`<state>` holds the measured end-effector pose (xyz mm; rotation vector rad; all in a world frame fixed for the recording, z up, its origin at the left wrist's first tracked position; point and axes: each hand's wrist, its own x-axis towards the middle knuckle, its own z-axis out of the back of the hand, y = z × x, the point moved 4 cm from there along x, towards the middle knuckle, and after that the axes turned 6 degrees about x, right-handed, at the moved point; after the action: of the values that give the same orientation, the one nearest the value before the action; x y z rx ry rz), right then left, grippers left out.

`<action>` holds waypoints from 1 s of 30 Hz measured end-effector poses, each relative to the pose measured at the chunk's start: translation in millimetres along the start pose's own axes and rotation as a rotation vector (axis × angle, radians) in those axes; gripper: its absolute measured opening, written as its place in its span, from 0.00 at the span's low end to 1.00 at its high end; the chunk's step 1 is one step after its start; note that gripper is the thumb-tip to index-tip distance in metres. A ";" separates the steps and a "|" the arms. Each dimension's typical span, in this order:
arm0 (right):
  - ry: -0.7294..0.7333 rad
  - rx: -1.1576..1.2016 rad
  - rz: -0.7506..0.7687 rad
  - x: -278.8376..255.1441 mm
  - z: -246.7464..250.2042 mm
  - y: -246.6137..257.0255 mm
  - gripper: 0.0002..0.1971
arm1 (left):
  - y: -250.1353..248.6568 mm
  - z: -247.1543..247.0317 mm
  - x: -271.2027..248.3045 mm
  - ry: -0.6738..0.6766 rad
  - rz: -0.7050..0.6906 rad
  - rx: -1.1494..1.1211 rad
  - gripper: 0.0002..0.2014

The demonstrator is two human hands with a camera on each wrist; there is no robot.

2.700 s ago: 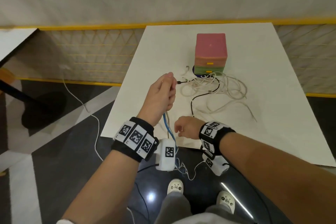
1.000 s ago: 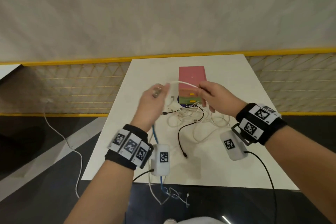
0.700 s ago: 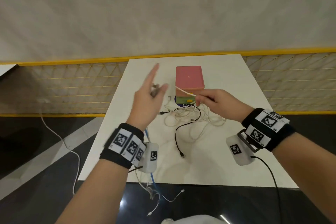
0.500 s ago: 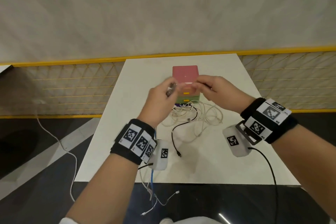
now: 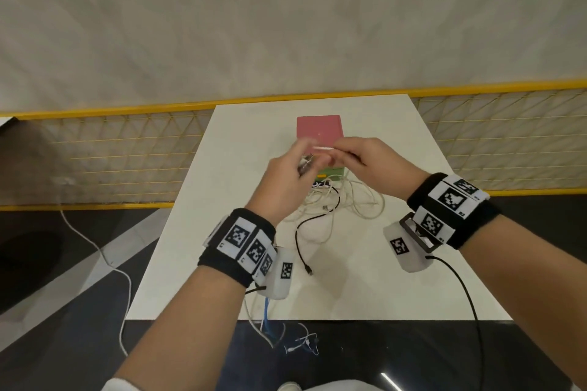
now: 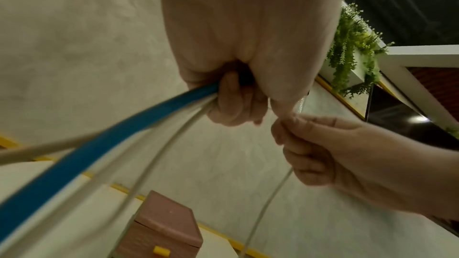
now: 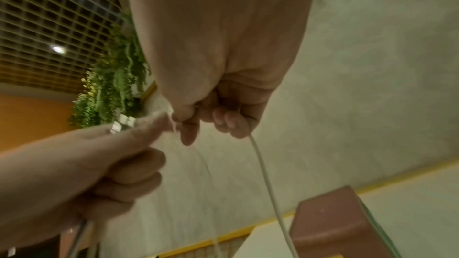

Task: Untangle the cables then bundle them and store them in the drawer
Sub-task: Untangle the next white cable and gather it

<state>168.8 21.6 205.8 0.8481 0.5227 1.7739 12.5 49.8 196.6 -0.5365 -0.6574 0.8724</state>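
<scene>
Meeting again in front of the pink drawer box, both hands clamp on cable: the right hand now feeds a white cable to the left hand, joining the blue cable gathered there; the tangle still lies on the tabletop below the box

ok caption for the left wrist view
Left hand grips blue cable and white cables; right hand pinches one white strand.

You see a white table under a pink-topped drawer box with a green tier and yellow handles, a pale cream cable tangle, one black cable, a blue cable, and black wristbands with black-and-white square-code tags, behind it a yellow-framed mesh fence
</scene>
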 end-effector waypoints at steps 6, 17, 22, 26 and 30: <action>0.035 0.031 -0.227 -11.4 3.7 -42.1 0.13 | 5.8 48.7 11.5 -0.484 0.099 -0.101 0.10; -0.101 0.011 -0.035 3.7 14.7 10.6 0.12 | -8.9 12.3 6.7 -0.098 0.016 -0.027 0.13; 0.069 0.173 -0.105 -26.1 9.4 36.7 0.06 | -1.9 27.4 2.3 -0.097 0.002 -0.005 0.12; 0.384 0.155 -0.319 -71.9 -42.7 19.4 0.09 | 0.3 22.5 -23.4 0.248 0.057 0.033 0.13; 0.545 0.090 -0.388 -105.1 -99.0 -4.1 0.11 | 5.8 -6.0 -56.0 0.545 0.115 0.158 0.11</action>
<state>117.2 -70.4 107.1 0.2772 1.0524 1.6126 -12.6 5.5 171.8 -0.6397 -0.0611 0.8284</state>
